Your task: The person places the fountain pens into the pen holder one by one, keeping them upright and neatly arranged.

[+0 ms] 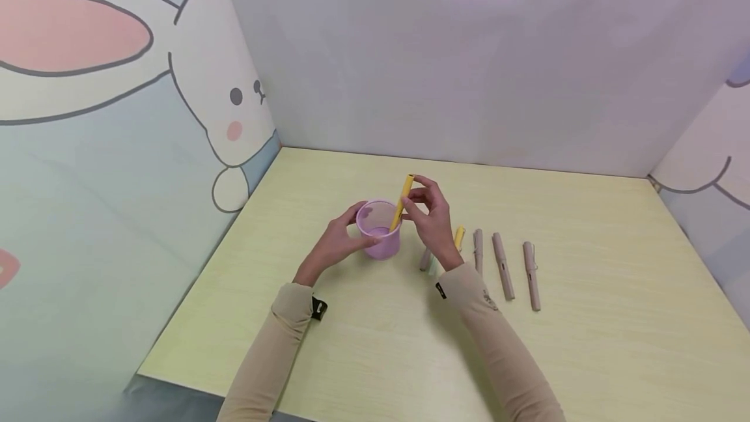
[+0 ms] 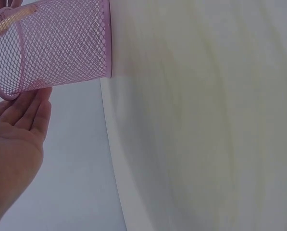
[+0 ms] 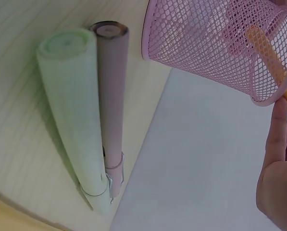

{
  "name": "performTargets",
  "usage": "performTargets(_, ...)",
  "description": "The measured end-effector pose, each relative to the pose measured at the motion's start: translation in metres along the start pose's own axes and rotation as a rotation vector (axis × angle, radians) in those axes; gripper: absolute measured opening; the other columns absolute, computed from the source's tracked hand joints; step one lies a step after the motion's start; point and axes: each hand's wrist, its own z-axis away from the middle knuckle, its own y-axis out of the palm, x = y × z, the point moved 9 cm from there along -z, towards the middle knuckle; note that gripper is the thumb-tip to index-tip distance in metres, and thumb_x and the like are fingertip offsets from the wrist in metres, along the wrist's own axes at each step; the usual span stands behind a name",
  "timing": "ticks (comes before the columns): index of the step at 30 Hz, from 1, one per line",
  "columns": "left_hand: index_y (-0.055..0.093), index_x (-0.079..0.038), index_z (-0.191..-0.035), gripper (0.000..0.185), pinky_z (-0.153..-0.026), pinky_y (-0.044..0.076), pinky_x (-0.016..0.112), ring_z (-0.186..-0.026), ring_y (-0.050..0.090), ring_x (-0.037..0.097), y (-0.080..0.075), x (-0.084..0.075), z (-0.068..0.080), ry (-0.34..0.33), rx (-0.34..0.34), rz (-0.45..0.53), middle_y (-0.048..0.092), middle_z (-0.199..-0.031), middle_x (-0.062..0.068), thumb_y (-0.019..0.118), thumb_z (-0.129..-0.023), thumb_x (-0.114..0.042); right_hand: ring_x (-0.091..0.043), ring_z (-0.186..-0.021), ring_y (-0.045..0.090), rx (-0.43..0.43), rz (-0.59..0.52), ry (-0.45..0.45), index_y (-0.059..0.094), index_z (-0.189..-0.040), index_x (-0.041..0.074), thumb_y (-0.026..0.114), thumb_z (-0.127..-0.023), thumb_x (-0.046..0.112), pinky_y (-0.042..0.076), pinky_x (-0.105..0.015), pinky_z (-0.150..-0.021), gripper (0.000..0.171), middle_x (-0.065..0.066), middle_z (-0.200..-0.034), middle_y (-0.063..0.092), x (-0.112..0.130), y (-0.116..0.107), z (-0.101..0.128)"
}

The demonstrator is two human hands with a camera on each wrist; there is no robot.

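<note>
A pink-purple mesh pen holder (image 1: 383, 249) stands upright on the table, its round mouth facing up. My left hand (image 1: 340, 239) grips it near the rim, thumb on the near side and fingers round the far side. In the left wrist view, those fingers (image 2: 30, 113) lie against the mesh wall. My right hand (image 1: 433, 223) pinches a yellow pen (image 1: 405, 195) between thumb and fingers at the holder's right rim. The pen slants, its lower end inside the holder; through the mesh in the right wrist view that end of the pen (image 3: 263, 48) shows above the bottom.
Right of the holder lie mauve pens (image 1: 503, 266), several in all, including one farther right (image 1: 531, 275). Another yellow pen (image 1: 459, 238) is partly hidden by my right wrist. A pale green pen (image 3: 71, 110) lies beside a mauve one (image 3: 112, 96). A curtain-like wall (image 1: 469, 70) borders the table's back.
</note>
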Motion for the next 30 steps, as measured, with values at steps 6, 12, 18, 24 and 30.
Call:
performTargets(6,0.042,-0.011,-0.158,0.085,-0.106,0.043,0.061,-0.135,0.05,0.034,0.001,-0.001,-0.001,0.011,0.004,0.002,0.057,-0.147,0.012,0.083,-0.086,-0.035,-0.022,-0.096,0.059,0.025,0.017,-0.025,0.048,-0.14,-0.015,0.06,-0.097,-0.014,0.061,-0.049,-0.07,0.045,-0.033,-0.107,0.058,0.017,0.003,0.002)
performTargets(12,0.043,-0.011,-0.157,0.084,-0.106,0.042,0.062,-0.135,0.05,0.035,0.001,-0.003,-0.002,0.022,0.012,0.005,0.056,-0.148,0.014,0.083,-0.087,-0.034,-0.025,-0.095,0.059,0.032,0.016,-0.046,0.05,-0.136,-0.019,0.059,-0.098,-0.014,0.062,-0.042,-0.068,0.04,-0.036,-0.106,0.057,0.037,0.005,0.006)
performTargets(18,0.042,-0.012,-0.157,0.083,-0.106,0.043,0.062,-0.136,0.049,0.034,0.001,-0.003,-0.001,0.008,0.016,0.003,0.055,-0.149,0.014,0.082,-0.087,-0.032,-0.022,-0.095,0.06,0.026,0.034,-0.022,0.051,-0.139,-0.015,0.06,-0.099,-0.011,0.062,-0.041,-0.069,0.041,-0.034,-0.109,0.058,0.037,-0.002,0.008)
performTargets(24,0.043,-0.012,-0.157,0.083,-0.106,0.043,0.061,-0.136,0.049,0.034,0.0,-0.003,0.0,0.007,0.014,-0.001,0.056,-0.147,0.01,0.082,-0.087,-0.032,-0.022,-0.095,0.061,0.012,0.025,0.006,0.05,-0.142,-0.012,0.059,-0.099,-0.012,0.062,-0.039,-0.07,0.044,-0.033,-0.111,0.058,0.022,-0.015,0.006)
performTargets(30,0.044,-0.013,-0.156,0.082,-0.105,0.044,0.061,-0.134,0.05,0.034,-0.003,-0.002,0.001,0.012,0.007,-0.001,0.056,-0.147,0.012,0.083,-0.087,-0.032,-0.027,-0.095,0.061,-0.014,0.03,0.009,0.05,-0.145,-0.007,0.061,-0.1,-0.008,0.062,-0.037,-0.07,0.046,-0.029,-0.111,0.058,0.009,-0.03,0.007)
